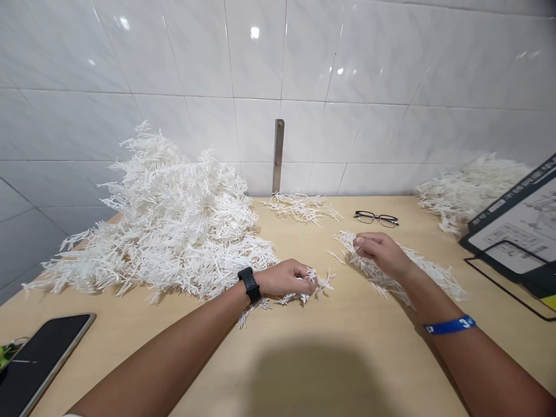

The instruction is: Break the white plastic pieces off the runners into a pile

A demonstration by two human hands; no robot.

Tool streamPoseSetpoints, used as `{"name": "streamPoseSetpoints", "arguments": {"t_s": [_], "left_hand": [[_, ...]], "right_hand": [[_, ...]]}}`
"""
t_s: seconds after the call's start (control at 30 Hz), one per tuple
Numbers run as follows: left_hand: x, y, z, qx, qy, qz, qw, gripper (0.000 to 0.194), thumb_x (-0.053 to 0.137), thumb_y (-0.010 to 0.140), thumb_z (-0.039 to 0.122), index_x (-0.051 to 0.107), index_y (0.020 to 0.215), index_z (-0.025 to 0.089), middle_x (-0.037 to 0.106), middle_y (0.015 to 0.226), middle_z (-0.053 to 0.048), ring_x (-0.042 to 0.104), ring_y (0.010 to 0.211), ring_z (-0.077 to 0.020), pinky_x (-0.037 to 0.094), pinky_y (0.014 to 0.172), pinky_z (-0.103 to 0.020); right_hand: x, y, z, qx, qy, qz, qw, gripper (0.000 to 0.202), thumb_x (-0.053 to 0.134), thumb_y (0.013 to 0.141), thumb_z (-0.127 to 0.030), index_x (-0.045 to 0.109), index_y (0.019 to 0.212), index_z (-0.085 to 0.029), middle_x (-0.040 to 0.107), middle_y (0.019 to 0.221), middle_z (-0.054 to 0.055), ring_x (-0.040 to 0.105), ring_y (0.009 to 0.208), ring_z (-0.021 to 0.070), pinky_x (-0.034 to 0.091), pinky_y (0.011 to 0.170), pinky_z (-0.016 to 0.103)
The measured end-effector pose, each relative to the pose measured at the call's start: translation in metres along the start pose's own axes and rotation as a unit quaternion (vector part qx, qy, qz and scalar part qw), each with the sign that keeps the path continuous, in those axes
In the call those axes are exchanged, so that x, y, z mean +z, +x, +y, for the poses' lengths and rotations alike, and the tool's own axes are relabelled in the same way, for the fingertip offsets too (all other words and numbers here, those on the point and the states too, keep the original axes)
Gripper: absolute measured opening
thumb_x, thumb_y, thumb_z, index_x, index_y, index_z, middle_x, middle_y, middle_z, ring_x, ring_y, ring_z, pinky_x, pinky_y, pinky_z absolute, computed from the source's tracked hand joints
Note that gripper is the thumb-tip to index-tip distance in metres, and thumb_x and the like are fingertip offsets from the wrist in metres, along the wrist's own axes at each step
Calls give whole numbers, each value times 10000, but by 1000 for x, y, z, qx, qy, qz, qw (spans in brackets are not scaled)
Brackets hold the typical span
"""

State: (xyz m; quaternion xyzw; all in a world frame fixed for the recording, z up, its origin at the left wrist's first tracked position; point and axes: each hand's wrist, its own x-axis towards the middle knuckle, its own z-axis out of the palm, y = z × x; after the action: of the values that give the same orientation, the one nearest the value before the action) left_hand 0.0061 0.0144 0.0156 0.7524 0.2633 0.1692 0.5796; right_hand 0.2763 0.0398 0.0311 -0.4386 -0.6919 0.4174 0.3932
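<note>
My left hand [292,278], with a black watch on its wrist, is closed on thin white branched strands [324,281] that stick out past the fingertips. A large heap of similar white strands [174,220] lies to its left. My right hand [382,252], above a blue wristband, is pinched over a flatter pile of white strands [428,272]. Whatever its fingertips hold, if anything, is too small to make out. Farther back, near the wall, a few loose white strands [302,207] lie scattered.
Black-framed glasses [376,219] lie behind my right hand. A phone [46,359] rests at the near left. On the right, a dark printed board [521,223] leans beside a black wire frame [508,286], with another white heap [473,185] behind. A metal bracket [278,156] is fixed to the tiled wall.
</note>
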Motion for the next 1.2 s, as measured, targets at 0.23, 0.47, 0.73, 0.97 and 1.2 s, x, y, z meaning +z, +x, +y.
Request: {"name": "streamPoseSetpoints", "arguments": {"t_s": [0.23,0.47,0.73,0.97,1.2], "left_hand": [[0,2,0,-18,23,10,1000,475,586,821,580,549,679,129,424,589,34,343,560,-79,267,532,-222],[5,2,-2,-16,10,6,1000,517,587,817,624,627,746,114,559,650,6,444,592,-84,339,573,-210],[7,3,-5,-27,34,0,999,456,674,775,564,711,849,115,647,731,-26,519,666,-117,370,619,-226],[1,1,-2,-32,-44,-53,997,415,626,821,521,670,730,119,616,688,-29,525,667,-119,401,657,-233],[-6,1,-3,29,-83,-5,996,431,661,794,510,574,617,127,565,763,-28,488,715,-114,405,713,-238]], "right_hand": [[33,-3,1,58,-239,67,967,531,477,876,-578,323,527,-209,276,513,-41,283,522,106,199,508,268],[69,-20,-18,-21,-149,-167,974,392,563,873,-463,454,627,-177,397,585,-46,337,561,93,233,515,232],[74,-21,-7,44,15,-240,970,463,530,905,-511,562,623,-145,454,557,-24,348,523,85,272,506,234],[76,-18,8,67,169,-264,947,443,652,800,-536,546,610,-151,455,548,-25,382,525,93,323,534,246],[32,-2,10,35,37,-56,997,532,554,828,-565,283,525,-222,248,507,-66,212,495,87,196,495,257]]}}
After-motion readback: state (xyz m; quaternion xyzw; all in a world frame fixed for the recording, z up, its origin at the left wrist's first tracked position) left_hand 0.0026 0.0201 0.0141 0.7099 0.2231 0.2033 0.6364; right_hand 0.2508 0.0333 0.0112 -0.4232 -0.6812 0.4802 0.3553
